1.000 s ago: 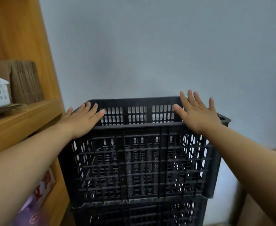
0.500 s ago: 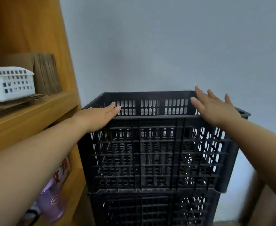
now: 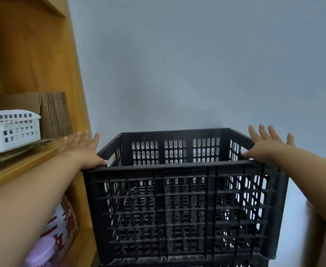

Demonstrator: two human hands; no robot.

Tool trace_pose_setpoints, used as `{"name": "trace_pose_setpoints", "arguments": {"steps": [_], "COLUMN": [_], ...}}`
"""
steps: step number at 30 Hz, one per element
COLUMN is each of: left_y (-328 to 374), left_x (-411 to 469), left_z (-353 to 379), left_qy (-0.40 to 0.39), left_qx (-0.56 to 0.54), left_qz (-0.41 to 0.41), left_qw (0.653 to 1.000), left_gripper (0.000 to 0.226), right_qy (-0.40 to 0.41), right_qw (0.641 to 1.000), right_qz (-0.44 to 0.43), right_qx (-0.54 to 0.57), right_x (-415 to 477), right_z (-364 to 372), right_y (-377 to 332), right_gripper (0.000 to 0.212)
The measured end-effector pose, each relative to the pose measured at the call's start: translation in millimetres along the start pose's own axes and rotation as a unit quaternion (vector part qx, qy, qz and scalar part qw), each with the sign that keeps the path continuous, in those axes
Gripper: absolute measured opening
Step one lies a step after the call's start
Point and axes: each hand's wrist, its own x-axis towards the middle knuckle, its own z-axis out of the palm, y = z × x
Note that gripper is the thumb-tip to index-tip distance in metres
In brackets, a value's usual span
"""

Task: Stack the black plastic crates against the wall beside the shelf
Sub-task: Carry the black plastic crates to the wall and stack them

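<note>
Nearest, below the left forearm, a rounded lilac bottle cap (image 3: 40,251) and a white box with red print (image 3: 65,222) sit low in the wooden shelf (image 3: 23,168).

Between the two arms stands the black crate (image 3: 177,209): stiff plastic, square-cornered, its walls a dusty lattice of bars and rounded slots. It sits on a second crate (image 3: 197,265), of which only the top edge shows.

The left hand (image 3: 85,151) is at the crate's near left corner, its thumb touching the rim and its fingers straight, blurred, reaching past the corner on the shelf side. The right hand (image 3: 268,147) rests its heel on the right rim near the front corner, fingers spread and straight, pointing at the wall. Neither hand grips anything.

Left of the left hand, on the smooth shelf board, a white slotted basket (image 3: 12,130) sits on flat corrugated cardboard (image 3: 13,151), with more folded cardboard upright behind it. Beyond both hands is the plain, matt grey wall (image 3: 197,64); the crate's far side stands close to it.

Half a second earlier both hands lay flat over the front rim, nearer its middle. They have since slid outward to the corners. The crate stands as it did.
</note>
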Motion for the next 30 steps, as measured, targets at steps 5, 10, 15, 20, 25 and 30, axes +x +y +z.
{"name": "trace_pose_setpoints", "arguments": {"steps": [5, 10, 15, 20, 25, 30], "left_y": [12.1, 21.6, 27.7, 32.2, 33.6, 29.7], "left_x": [21.6, 31.1, 44.5, 43.0, 44.8, 44.6], "left_z": [-0.6, 3.4, 14.9, 11.5, 12.4, 16.1], "left_qy": [-0.067, -0.068, -0.066, -0.068, -0.059, -0.046], "left_qx": [-0.029, -0.054, -0.063, -0.104, -0.073, -0.053], "left_qz": [-0.030, -0.065, -0.075, -0.051, -0.016, -0.011], "left_qw": [0.997, 0.994, 0.993, 0.991, 0.995, 0.997], "left_gripper": [0.106, 0.111, 0.117, 0.113, 0.102, 0.096], "right_qy": [-0.009, -0.066, -0.049, -0.038, -0.028, -0.026], "right_qw": [0.998, 0.992, 0.992, 0.994, 0.997, 0.998], "right_qz": [0.042, 0.103, 0.098, 0.071, 0.052, 0.044], "right_qx": [-0.049, -0.044, -0.066, -0.069, -0.052, -0.046], "right_x": [22.0, 51.4, 62.4, 61.2, 55.0, 53.7], "right_z": [1.3, 11.4, 20.0, 16.7, 13.0, 8.5], "right_y": [9.8, 13.2, 5.3, 5.5, 5.8, 1.5], "right_gripper": [0.083, 0.092, 0.084, 0.070, 0.062, 0.057]}}
